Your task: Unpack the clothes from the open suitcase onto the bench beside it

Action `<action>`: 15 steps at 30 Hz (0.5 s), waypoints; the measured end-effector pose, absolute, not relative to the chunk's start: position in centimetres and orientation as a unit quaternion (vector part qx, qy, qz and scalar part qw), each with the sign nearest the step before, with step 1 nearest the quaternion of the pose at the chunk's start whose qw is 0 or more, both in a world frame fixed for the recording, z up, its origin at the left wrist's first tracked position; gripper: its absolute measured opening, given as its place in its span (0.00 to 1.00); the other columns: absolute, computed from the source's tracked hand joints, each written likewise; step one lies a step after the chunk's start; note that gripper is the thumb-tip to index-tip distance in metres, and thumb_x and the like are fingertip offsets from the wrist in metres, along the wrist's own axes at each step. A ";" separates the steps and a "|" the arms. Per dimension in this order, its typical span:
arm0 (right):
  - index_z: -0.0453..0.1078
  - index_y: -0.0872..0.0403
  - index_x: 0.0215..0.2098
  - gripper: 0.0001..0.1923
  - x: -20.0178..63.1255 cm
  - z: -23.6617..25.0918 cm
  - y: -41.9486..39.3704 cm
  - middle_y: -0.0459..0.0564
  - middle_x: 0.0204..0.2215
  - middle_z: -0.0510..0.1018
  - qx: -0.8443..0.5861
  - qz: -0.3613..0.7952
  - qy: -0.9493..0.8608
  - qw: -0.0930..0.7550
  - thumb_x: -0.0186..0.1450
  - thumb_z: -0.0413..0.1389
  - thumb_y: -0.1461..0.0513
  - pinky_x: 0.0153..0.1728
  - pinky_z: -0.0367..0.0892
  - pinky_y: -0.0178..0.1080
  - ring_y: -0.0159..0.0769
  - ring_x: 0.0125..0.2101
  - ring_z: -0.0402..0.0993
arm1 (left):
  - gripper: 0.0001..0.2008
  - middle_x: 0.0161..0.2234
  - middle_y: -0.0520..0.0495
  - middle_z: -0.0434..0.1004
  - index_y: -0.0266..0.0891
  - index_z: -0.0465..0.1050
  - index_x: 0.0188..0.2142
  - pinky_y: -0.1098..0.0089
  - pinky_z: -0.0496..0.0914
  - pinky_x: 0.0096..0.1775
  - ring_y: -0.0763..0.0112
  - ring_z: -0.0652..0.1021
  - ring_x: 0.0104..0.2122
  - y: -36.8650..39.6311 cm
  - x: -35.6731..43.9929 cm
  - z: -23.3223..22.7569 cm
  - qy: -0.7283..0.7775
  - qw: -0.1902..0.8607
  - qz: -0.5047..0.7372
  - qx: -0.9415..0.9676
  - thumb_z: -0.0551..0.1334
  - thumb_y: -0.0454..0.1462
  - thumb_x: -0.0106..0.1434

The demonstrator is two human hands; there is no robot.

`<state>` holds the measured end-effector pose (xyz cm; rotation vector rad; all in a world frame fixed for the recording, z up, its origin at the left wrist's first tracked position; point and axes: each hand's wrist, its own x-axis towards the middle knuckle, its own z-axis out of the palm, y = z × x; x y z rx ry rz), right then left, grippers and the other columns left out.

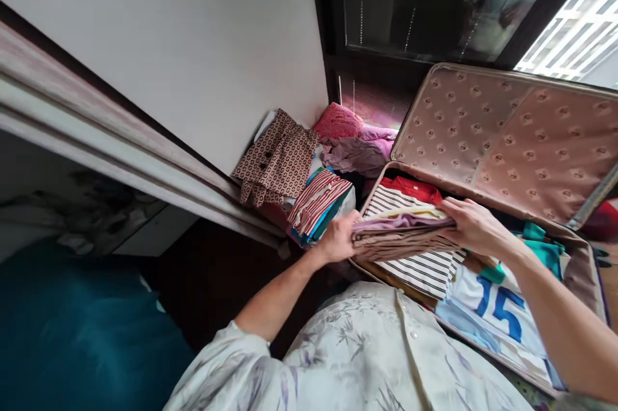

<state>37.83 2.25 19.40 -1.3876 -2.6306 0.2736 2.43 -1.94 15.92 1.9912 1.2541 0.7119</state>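
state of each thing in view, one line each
suitcase: open, lid tilted back
folded stack: gripped at both ends, over the suitcase
left hand: closed on stack
right hand: closed on stack
striped shirt: flat in suitcase
red-striped pile: folded, outside suitcase

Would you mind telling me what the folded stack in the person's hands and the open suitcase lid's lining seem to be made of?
The folded stack looks like soft woven or knit cloth, matte: its layered edges sag and crease between the left hand and right hand. The lid lining appears to be thin synthetic fabric with a faint sheen, a repeating printed motif and a diagonal seam or strap across it.
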 end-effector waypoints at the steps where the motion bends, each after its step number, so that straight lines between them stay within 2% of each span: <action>1: 0.71 0.49 0.38 0.10 35.1 19.8 4.0 0.52 0.35 0.78 -0.442 0.099 -0.888 0.071 0.59 0.59 0.56 0.39 0.68 0.45 0.44 0.35 0.76 | 0.20 0.33 0.51 0.77 0.41 0.69 0.41 0.70 0.69 0.35 0.66 0.78 0.33 -1.5 -0.2 16.1 0.502 0.324 0.282 0.750 0.72 0.43 0.53; 5: 0.74 0.51 0.43 0.15 25.1 19.6 11.7 0.53 0.39 0.80 -0.373 0.135 -0.917 0.031 0.60 0.62 0.55 0.39 0.65 0.40 0.43 0.38 0.76 | 0.22 0.31 0.54 0.77 0.42 0.69 0.40 0.69 0.70 0.37 0.67 0.77 0.32 -0.3 -8.5 13.9 0.578 0.308 0.327 0.682 0.74 0.44 0.49; 8: 0.76 0.53 0.46 0.20 18.3 17.6 17.5 0.52 0.38 0.80 -0.335 0.158 -0.927 -0.057 0.58 0.66 0.53 0.43 0.65 0.40 0.46 0.40 0.76 | 0.22 0.34 0.50 0.80 0.40 0.71 0.39 0.66 0.73 0.40 0.65 0.80 0.35 0.0 -11.0 9.2 0.589 0.409 0.384 0.582 0.74 0.44 0.49; 11: 0.77 0.54 0.49 0.21 12.4 13.9 21.0 0.55 0.43 0.81 -0.333 0.116 -0.925 -0.141 0.57 0.66 0.58 0.50 0.63 0.45 0.49 0.46 0.74 | 0.22 0.42 0.40 0.83 0.37 0.73 0.44 0.62 0.75 0.47 0.59 0.82 0.43 0.3 -10.1 3.9 0.635 0.489 0.404 0.440 0.73 0.41 0.51; 15: 0.68 0.55 0.63 0.30 7.7 7.9 20.0 0.66 0.58 0.72 -0.392 0.063 -0.907 -0.140 0.62 0.57 0.68 0.56 0.59 0.55 0.54 0.56 0.67 | 0.29 0.49 0.35 0.81 0.35 0.72 0.51 0.59 0.72 0.53 0.52 0.80 0.52 0.4 -7.5 -1.0 0.753 0.440 0.286 0.397 0.75 0.40 0.50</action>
